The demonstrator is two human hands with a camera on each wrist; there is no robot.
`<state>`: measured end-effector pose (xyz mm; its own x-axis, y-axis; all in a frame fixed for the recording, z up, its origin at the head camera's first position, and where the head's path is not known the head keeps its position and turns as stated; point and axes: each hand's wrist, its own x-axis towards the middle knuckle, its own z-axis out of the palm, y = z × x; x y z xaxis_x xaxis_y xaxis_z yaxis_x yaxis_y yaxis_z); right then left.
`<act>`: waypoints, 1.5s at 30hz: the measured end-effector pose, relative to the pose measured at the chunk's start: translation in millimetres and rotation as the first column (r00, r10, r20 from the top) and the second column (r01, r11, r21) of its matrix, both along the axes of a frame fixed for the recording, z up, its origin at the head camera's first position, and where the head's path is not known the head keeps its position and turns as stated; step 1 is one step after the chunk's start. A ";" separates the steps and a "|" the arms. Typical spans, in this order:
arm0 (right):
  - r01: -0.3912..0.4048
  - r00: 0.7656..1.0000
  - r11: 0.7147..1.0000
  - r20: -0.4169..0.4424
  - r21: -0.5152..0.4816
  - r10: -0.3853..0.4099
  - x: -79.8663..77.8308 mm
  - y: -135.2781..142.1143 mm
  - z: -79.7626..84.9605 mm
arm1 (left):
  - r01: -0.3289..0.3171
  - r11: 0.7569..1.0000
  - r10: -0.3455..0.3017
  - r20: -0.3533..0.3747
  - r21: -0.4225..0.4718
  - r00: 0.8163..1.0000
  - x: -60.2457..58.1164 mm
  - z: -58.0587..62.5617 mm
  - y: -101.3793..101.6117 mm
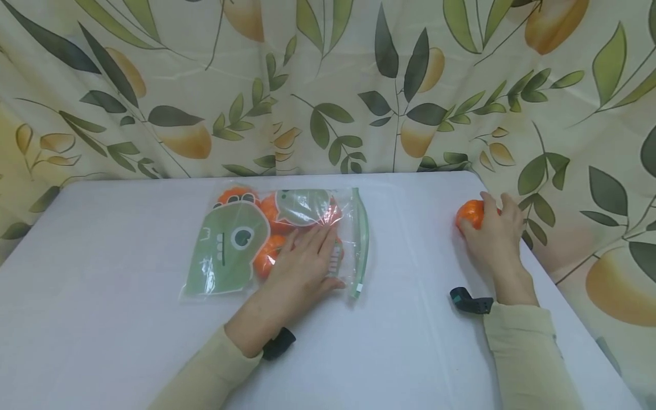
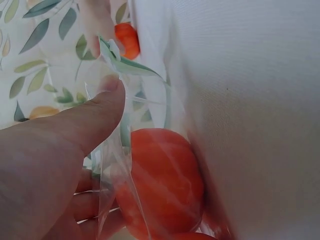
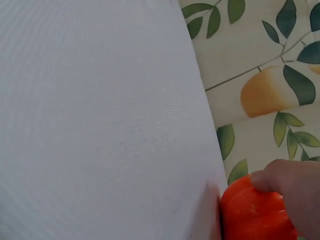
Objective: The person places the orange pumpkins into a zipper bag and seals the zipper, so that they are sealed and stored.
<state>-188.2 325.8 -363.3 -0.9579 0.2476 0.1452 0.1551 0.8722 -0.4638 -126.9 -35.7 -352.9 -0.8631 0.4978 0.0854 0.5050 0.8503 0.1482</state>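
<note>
A clear zip bag (image 1: pixel 215 250) with green monster prints lies flat on the white table, left of centre. Several orange ribbed mini pumpkins (image 1: pixel 265 259) are inside it, one of them large in the left wrist view (image 2: pixel 165 180). My left hand (image 1: pixel 302 265) rests on top of the bag with its fingers extended, the thumb (image 2: pixel 107 107) apart by the green zip end. Near the table's right edge my right hand (image 1: pixel 494 236) grips a loose mini pumpkin (image 1: pixel 470 213) between thumb and fingers. The right wrist view shows the thumb on that pumpkin (image 3: pixel 255 212).
The bag's green zip strip (image 1: pixel 361 239) faces right, with a white slider at its near end. Behind and right of the table (image 1: pixel 405 319) hangs a leaf-and-fruit patterned curtain (image 1: pixel 348 85). Dark wrist-camera mounts (image 1: pixel 468 302) stick out from both wrists.
</note>
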 end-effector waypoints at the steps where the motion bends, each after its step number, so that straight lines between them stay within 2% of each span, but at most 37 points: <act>1: -0.008 1.000 1.000 0.016 -0.005 0.008 -0.6 0.9 -2.0 | 0.000 1.000 0.000 0.002 0.001 1.000 -0.1 0.0 -0.1; 4: -0.026 0.999 1.000 0.029 -0.010 0.026 -2.1 2.5 -7.2 | 0.001 1.000 -0.001 0.000 0.004 1.000 -0.6 -0.4 -0.2; 11: -0.025 1.000 1.000 -0.001 -0.008 0.025 -3.4 3.3 -11.0 | 0.004 1.000 -0.004 0.002 0.006 1.000 -1.1 -1.5 -0.1; 17: -0.025 1.000 1.000 0.017 -0.001 0.025 -2.3 1.0 -6.8 | 0.000 1.000 0.000 0.022 0.011 1.000 -1.1 -1.4 0.8; 25: -0.049 0.998 0.997 0.031 -0.056 0.051 -0.1 -14.1 6.3 | -0.001 1.000 0.001 0.012 -0.007 1.000 -1.0 -1.7 1.4; 29: -0.094 0.994 0.993 0.050 -0.071 0.097 0.1 -25.8 12.9 | -0.006 1.000 0.006 0.017 -0.014 1.000 -1.1 -1.2 1.7; 37: -0.193 0.979 0.981 0.061 -0.034 0.195 3.3 -44.4 18.9 | -0.010 1.000 0.011 0.024 -0.023 1.000 -1.4 -1.2 1.5; 40: -0.255 0.964 0.967 0.076 -0.005 0.254 4.8 -51.9 20.9 | -0.012 1.000 0.012 0.027 -0.019 1.000 -1.5 -1.4 1.4; 45: -0.353 0.927 0.935 0.149 0.035 0.344 4.5 -62.9 20.0 | -0.012 1.000 0.013 0.030 -0.019 0.999 -2.0 -2.0 1.1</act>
<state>-183.8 262.9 -343.3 -0.9938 -0.1107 0.0092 -0.1049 0.9083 -0.4048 -128.9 -34.6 -354.9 -0.8713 0.4882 0.0499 0.4899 0.8593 0.1467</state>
